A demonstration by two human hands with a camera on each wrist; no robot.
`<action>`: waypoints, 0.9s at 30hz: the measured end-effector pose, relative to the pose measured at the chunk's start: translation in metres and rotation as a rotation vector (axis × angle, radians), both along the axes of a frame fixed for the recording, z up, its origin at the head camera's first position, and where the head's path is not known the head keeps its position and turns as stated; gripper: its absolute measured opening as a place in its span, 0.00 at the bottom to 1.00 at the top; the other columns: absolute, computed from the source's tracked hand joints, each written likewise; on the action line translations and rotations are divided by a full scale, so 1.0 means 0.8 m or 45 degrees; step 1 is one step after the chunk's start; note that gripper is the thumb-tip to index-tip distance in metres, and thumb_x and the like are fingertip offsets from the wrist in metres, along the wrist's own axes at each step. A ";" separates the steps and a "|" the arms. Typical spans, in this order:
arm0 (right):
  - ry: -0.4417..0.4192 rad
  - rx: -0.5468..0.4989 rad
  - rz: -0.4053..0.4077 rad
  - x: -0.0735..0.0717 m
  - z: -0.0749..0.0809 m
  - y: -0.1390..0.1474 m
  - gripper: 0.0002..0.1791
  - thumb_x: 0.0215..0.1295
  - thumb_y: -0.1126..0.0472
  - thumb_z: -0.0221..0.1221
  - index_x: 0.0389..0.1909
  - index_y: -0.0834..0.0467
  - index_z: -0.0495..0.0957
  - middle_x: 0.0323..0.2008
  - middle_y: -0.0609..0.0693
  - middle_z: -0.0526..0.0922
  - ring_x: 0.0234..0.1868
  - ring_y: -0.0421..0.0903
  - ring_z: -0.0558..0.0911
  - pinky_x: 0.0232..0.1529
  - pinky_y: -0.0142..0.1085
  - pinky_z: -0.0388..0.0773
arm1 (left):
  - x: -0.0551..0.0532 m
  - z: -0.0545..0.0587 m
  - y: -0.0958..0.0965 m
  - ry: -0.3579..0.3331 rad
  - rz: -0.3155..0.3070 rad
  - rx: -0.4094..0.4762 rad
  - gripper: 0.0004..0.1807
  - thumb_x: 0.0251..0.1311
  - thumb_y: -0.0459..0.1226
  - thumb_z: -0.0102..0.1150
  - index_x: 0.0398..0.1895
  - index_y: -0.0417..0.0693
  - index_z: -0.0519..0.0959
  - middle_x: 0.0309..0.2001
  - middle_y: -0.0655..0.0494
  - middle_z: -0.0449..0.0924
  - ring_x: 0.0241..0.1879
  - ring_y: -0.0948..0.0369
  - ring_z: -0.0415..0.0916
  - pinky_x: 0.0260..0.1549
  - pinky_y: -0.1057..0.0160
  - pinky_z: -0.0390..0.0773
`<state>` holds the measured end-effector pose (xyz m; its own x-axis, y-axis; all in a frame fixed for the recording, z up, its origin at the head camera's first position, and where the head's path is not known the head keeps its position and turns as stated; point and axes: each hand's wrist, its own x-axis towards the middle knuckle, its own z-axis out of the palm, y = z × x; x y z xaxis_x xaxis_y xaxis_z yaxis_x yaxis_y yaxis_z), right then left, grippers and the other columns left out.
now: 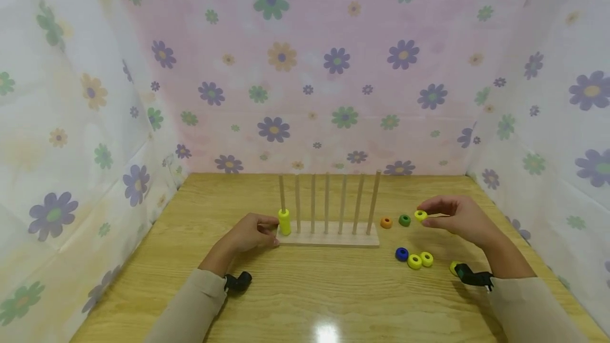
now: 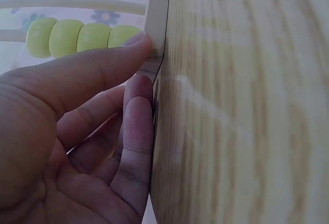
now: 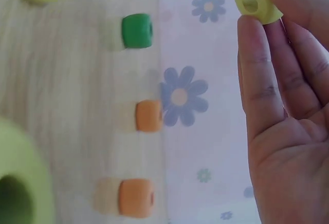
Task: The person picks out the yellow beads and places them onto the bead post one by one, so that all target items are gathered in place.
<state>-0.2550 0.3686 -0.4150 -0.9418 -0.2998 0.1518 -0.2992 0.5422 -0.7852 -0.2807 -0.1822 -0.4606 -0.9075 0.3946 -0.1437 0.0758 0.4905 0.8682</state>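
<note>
A wooden peg rack (image 1: 329, 240) with several upright rods stands mid-table. Yellow beads (image 2: 92, 39) are stacked on its leftmost rod. My left hand (image 1: 250, 234) holds the left end of the rack's base, its thumb lying by the lowest bead in the left wrist view. Right of the rack, my right hand (image 1: 459, 218) pinches a yellow bead (image 3: 252, 0) between thumb and fingers, the hole in view. Near that hand lie a green bead (image 1: 404, 220) and an orange bead (image 1: 386, 222) on the table.
Closer to me on the right are a blue bead (image 1: 402, 254) and two yellow beads (image 1: 414, 261). Another yellow bead (image 1: 454, 267) is partly hidden behind the right wrist camera (image 1: 474, 275). Flowered cloth (image 1: 305, 68) encloses the table's back and sides.
</note>
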 end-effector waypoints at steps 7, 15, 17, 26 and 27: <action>0.008 -0.031 -0.014 -0.002 0.015 -0.012 0.19 0.65 0.53 0.72 0.56 0.54 0.85 0.50 0.52 0.88 0.48 0.47 0.88 0.45 0.37 0.87 | -0.001 0.001 0.000 -0.013 -0.003 0.014 0.34 0.59 0.35 0.76 0.70 0.44 0.76 0.53 0.51 0.85 0.46 0.58 0.84 0.51 0.55 0.84; 0.067 -0.054 0.001 -0.002 0.029 -0.028 0.19 0.66 0.55 0.71 0.55 0.56 0.85 0.51 0.53 0.88 0.47 0.42 0.88 0.45 0.35 0.86 | -0.001 0.001 0.001 -0.001 0.000 -0.005 0.34 0.58 0.36 0.77 0.69 0.43 0.77 0.52 0.52 0.86 0.45 0.59 0.84 0.48 0.57 0.84; 0.077 -0.059 0.009 -0.003 0.032 -0.030 0.18 0.67 0.56 0.70 0.56 0.56 0.85 0.51 0.54 0.88 0.47 0.42 0.88 0.45 0.35 0.87 | -0.001 0.001 0.001 0.004 0.001 -0.006 0.34 0.58 0.35 0.77 0.69 0.43 0.78 0.52 0.52 0.86 0.45 0.59 0.84 0.47 0.57 0.84; 0.083 -0.089 0.034 -0.002 0.050 -0.043 0.18 0.67 0.57 0.70 0.56 0.58 0.85 0.49 0.54 0.89 0.43 0.45 0.90 0.41 0.40 0.88 | 0.001 0.000 0.000 0.000 0.008 0.003 0.34 0.58 0.36 0.77 0.69 0.44 0.78 0.52 0.52 0.86 0.45 0.59 0.84 0.47 0.57 0.84; 0.085 -0.099 0.036 -0.002 0.052 -0.044 0.18 0.67 0.58 0.70 0.56 0.58 0.85 0.48 0.54 0.90 0.43 0.46 0.90 0.40 0.41 0.88 | 0.001 0.000 0.000 0.002 0.007 0.003 0.34 0.58 0.36 0.77 0.69 0.45 0.78 0.52 0.52 0.86 0.45 0.59 0.84 0.47 0.57 0.84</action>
<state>-0.2570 0.3331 -0.3734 -0.9201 -0.3112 0.2379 -0.3667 0.4711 -0.8022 -0.2803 -0.1823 -0.4607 -0.9100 0.3896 -0.1416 0.0741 0.4889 0.8692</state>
